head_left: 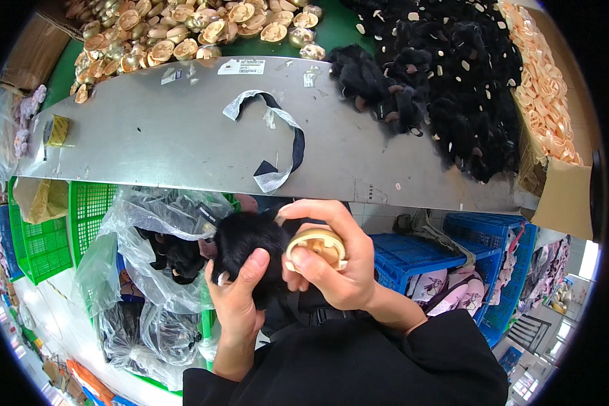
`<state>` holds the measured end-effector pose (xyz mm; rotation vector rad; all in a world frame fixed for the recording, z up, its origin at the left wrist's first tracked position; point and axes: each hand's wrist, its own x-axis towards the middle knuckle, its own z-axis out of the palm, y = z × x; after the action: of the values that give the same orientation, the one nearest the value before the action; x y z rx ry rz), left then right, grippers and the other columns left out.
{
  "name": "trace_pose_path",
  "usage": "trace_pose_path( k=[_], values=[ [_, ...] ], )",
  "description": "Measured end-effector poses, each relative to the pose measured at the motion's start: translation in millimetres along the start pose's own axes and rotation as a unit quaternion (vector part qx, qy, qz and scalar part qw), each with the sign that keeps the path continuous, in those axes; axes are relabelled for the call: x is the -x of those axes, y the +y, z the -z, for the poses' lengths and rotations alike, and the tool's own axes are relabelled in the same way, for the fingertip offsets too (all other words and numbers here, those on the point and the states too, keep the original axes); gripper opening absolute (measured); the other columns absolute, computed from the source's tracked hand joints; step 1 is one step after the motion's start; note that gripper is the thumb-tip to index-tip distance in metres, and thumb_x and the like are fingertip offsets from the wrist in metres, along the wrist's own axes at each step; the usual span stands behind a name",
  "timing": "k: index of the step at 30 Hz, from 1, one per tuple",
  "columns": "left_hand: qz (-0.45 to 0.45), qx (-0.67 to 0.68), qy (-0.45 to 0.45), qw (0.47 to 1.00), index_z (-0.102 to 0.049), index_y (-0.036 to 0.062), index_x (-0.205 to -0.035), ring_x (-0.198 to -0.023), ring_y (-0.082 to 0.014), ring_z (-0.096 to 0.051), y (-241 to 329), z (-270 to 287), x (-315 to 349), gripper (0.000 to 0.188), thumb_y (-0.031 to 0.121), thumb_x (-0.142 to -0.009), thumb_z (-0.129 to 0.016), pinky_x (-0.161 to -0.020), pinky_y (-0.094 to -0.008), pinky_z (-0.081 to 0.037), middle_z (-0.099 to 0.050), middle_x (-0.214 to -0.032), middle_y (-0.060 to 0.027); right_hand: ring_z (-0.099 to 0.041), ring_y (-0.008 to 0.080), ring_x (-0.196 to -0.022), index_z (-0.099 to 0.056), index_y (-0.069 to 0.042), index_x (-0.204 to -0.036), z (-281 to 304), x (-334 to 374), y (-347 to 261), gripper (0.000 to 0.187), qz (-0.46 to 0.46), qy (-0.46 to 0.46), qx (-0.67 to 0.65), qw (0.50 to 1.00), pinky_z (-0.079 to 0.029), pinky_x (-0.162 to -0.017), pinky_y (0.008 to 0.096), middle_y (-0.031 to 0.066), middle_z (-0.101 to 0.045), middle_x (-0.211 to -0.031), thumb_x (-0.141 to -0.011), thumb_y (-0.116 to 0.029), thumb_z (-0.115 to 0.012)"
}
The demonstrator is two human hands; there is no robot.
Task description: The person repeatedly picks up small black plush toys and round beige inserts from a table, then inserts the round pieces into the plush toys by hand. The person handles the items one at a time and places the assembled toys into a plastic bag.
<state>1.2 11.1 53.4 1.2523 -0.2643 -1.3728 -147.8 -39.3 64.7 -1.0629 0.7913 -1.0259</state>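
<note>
My left hand (235, 317) is closed around a black furry plush piece (247, 240), its thumb pressed on the fur. A brownish ear-like flap shows at the plush piece's left side. Between the thumb and fingers of my right hand (353, 265) sits a hollow gold plastic shell (326, 243), its paler open inside turned up. The shell is close beside the plush piece; whether they touch is hard to make out. Both hands are in front of my body, just below the near edge of the metal table (169, 145).
Gold shells (213, 30) are heaped at the far left, black plush pieces (453, 101) at the far right. Peach plastic parts (555, 101) fill a cardboard box. A black strip (298, 145) with clear film lies mid-table. Green crates (91, 210) and blue crates (399, 254) flank me.
</note>
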Motion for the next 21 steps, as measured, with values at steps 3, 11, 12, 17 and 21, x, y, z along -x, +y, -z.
trace_pose_path(
  k=[3, 11, 12, 17, 21],
  values=[
    [0.0, -0.001, -0.007, 1.0, -0.067, 0.0009, -0.112, -0.083, -0.0175, -0.068, -1, 0, 4, 0.021, 0.016, -0.097, -0.068, -0.076, -0.0307, -0.055, -0.071, -0.097, -0.0081, -0.063, 0.0067, -0.069, -0.057, -0.001, -0.127, 0, -4, 9, 0.028, 0.04, -0.002, 0.04, 0.998, -0.052, -0.063, 0.0223, 0.0043, -0.066, -0.089, -0.101, -0.01, -0.064],
    [0.025, 0.041, 0.02, 0.999, -0.067, -0.0008, -0.111, -0.083, -0.0187, -0.07, 1, 2, 6, 0.023, 0.021, -0.103, -0.062, -0.076, -0.0331, -0.057, -0.072, -0.099, -0.01, -0.065, 0.0079, -0.073, -0.059, -0.001, -0.117, 1, -2, 6, 0.02, 0.0, -0.017, 0.025, 1.0, -0.052, -0.065, 0.0226, 0.0055, -0.066, -0.091, -0.103, -0.015, -0.062],
    [0.027, 0.043, 0.022, 0.998, -0.067, -0.0009, -0.112, -0.083, -0.019, -0.071, 1, 3, 6, 0.024, 0.02, -0.103, -0.061, -0.076, -0.0335, -0.057, -0.072, -0.1, -0.01, -0.065, 0.0081, -0.073, -0.059, -0.001, -0.116, 2, -1, 6, 0.02, 0.005, -0.019, 0.035, 0.999, -0.052, -0.065, 0.0228, 0.0059, -0.067, -0.091, -0.103, -0.016, -0.062],
    [0.014, 0.033, 0.026, 0.999, -0.065, -0.0019, -0.118, -0.09, -0.0197, -0.071, 0, 2, 5, 0.025, 0.018, -0.104, -0.061, -0.083, -0.0335, -0.058, -0.072, -0.106, -0.0098, -0.069, 0.0179, -0.075, -0.06, -0.001, -0.114, 2, -4, 16, 0.019, 0.111, -0.009, 0.136, 0.984, -0.054, -0.068, 0.0267, 0.0113, -0.068, -0.093, -0.102, -0.016, -0.063],
    [-0.028, 0.011, 0.015, 0.999, -0.062, -0.0012, -0.124, -0.098, -0.0198, -0.07, -6, 9, 6, 0.027, 0.015, -0.103, -0.062, -0.088, -0.0333, -0.057, -0.07, -0.113, -0.0102, -0.07, 0.0289, -0.077, -0.06, -0.001, -0.113, 3, -7, 17, 0.02, 0.165, -0.017, 0.208, 0.964, -0.055, -0.068, 0.0307, 0.0149, -0.067, -0.095, -0.097, -0.011, -0.068]
  ],
)
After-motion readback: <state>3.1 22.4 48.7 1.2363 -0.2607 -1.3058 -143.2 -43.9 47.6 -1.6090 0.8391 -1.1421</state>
